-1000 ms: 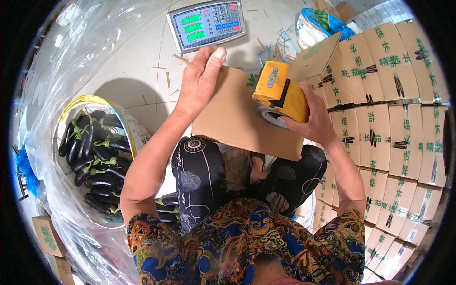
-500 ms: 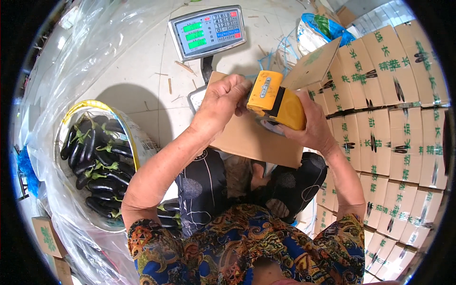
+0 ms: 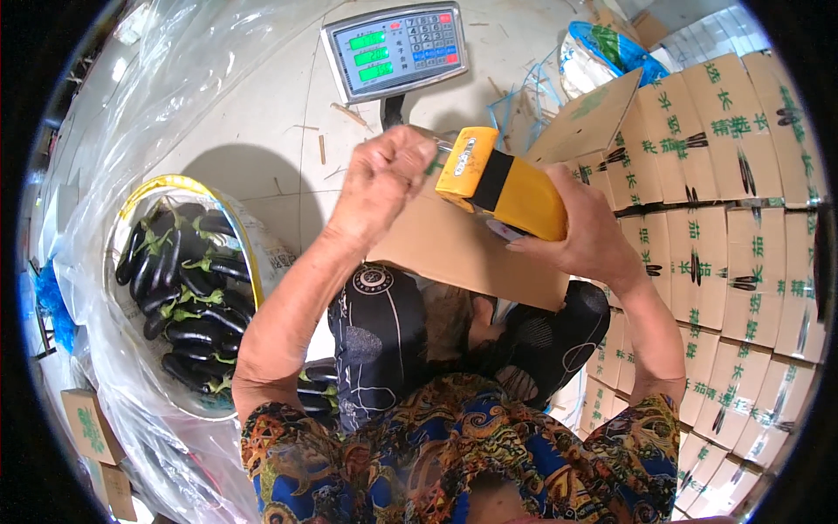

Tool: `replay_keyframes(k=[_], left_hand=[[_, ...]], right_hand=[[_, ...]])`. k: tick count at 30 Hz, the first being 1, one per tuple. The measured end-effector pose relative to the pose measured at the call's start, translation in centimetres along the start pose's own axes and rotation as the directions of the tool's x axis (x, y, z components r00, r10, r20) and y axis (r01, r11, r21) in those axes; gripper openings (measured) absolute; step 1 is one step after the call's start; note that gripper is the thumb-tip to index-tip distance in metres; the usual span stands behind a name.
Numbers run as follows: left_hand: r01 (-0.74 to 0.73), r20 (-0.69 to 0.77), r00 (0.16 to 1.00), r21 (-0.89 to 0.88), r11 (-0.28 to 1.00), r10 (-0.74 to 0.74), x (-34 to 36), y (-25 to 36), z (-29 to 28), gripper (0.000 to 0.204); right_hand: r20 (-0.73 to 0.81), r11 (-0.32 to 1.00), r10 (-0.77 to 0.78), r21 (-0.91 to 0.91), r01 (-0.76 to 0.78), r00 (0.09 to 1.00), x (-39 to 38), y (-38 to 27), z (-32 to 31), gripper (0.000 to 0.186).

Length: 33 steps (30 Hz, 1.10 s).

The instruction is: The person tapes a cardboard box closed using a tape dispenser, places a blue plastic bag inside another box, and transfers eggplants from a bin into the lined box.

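Tape dispenser [image 3: 508, 187] is gripped by the right hand [image 3: 597, 229] above a cardboard box [image 3: 463, 255], its strip [image 3: 443, 147] seemingly pinched in the closed left hand [image 3: 382, 175] for tautness.

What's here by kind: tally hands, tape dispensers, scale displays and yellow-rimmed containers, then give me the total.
Hands: 2 (left hand, right hand)
Yellow tape dispenser: 1
Scale display: 1
Yellow-rimmed container: 1
Total: 5
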State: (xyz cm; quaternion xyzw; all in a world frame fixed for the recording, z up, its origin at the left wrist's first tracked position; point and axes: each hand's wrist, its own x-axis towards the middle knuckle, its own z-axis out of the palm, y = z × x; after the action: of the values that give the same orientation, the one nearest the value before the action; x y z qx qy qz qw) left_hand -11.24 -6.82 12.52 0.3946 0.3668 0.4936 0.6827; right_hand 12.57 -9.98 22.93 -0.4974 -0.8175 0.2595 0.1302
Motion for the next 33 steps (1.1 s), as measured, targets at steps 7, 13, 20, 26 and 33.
replay_keyframes(k=[7,13,20,26,33], left_hand=[[0.006,-0.298,0.955,-0.010,1.000,-0.009,-2.2,0.1,-12.7,0.020],[0.019,-0.353,0.935,-0.065,0.998,-0.040,-1.0,-1.9,-13.4,0.029],[0.093,-0.342,0.935,-0.017,0.995,-0.094,-0.6,-9.6,-14.3,0.030],[0.261,-0.353,0.884,-0.167,0.951,-0.305,0.2,-13.9,-9.3,0.031],[0.149,-0.329,0.944,0.317,0.937,-0.039,-0.2,-16.2,-10.9,0.034]], right_hand=[[0.026,0.995,-0.023,-0.097,0.025,0.999,-1.2,-0.2,0.1,0.057],[0.034,0.986,-0.035,-0.163,0.040,0.999,0.4,-0.6,0.6,0.052],[0.083,0.965,-0.029,-0.257,0.049,0.996,1.6,-1.4,1.2,0.054],[0.096,0.962,-0.058,-0.259,0.081,0.994,3.1,-2.0,1.5,0.050],[0.132,0.970,0.026,-0.243,0.007,0.991,3.9,-2.2,2.0,0.045]])
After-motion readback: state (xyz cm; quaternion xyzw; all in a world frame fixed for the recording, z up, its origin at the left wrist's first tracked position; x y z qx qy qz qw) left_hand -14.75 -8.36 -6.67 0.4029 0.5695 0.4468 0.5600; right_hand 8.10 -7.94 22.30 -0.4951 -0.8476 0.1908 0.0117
